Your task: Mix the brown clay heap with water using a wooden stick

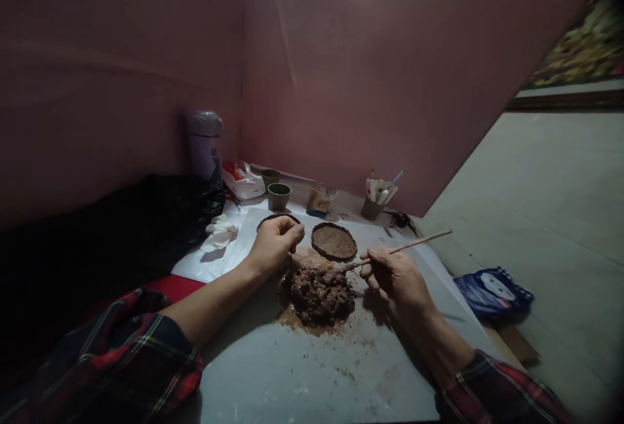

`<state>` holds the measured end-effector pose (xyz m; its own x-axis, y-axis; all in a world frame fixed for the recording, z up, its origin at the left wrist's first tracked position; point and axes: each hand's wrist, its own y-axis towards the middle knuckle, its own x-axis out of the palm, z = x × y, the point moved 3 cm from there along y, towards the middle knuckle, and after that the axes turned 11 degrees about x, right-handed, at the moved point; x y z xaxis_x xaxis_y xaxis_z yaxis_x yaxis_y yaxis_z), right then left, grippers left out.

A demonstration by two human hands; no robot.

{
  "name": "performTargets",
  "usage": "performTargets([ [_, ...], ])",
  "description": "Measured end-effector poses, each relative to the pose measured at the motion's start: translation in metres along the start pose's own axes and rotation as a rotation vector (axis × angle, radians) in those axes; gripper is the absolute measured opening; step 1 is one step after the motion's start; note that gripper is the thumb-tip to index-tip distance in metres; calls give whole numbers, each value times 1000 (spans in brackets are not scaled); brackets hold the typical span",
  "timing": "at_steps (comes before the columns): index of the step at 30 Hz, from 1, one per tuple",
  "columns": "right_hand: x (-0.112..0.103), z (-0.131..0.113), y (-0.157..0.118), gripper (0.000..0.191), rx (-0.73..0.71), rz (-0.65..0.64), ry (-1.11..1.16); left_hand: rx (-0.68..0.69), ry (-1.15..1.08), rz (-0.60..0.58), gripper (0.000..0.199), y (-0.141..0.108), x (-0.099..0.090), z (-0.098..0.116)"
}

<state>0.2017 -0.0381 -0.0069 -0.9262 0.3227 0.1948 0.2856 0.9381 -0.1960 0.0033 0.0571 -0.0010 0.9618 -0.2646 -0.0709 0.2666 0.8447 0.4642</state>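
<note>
My right hand (pixel 397 281) grips a thin brown stick (pixel 424 239) like a pen. Its lower end, smeared with brown stuff, points at the right side of a wet, lumpy mound of brown clay-like material (pixel 322 297). Just above the mound's upper left is my left hand (pixel 279 242), fingers curled and pinched together; whatever they hold, if anything, is hidden. A shallow round brown disc with a raised rim (pixel 334 242) lies beyond the mound, between my hands. Part of a second dark rim (pixel 266 218) shows behind my left hand.
Along the back of the white board (pixel 263 372) stand a green-lined cup (pixel 279 198), a clear cup of brownish liquid (pixel 320 199) and a cup of tools (pixel 372 208). Crumpled white tissue (pixel 220 232) and black plastic (pixel 121 235) lie left. A purple bottle (pixel 203 144) stands behind.
</note>
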Motion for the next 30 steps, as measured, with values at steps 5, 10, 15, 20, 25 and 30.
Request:
performTargets([
  [5,2,-9,-6,26,-124,-20,33,-12,0,-1,24,-2,1,1],
  [10,6,-9,-12,26,-125,-118,58,-20,1,-9,25,-2,2,1],
  [15,14,-2,-20,26,-171,-184,-137,-22,-9,4,26,-1,2,3],
  [20,18,-4,-28,26,-386,-138,-443,-20,-16,8,26,0,1,3],
  [25,15,-5,-29,29,-414,-80,-376,-24,-18,25,24,0,1,6],
  [30,9,-9,-30,27,-415,-18,-136,-16,-18,32,24,0,1,7],
])
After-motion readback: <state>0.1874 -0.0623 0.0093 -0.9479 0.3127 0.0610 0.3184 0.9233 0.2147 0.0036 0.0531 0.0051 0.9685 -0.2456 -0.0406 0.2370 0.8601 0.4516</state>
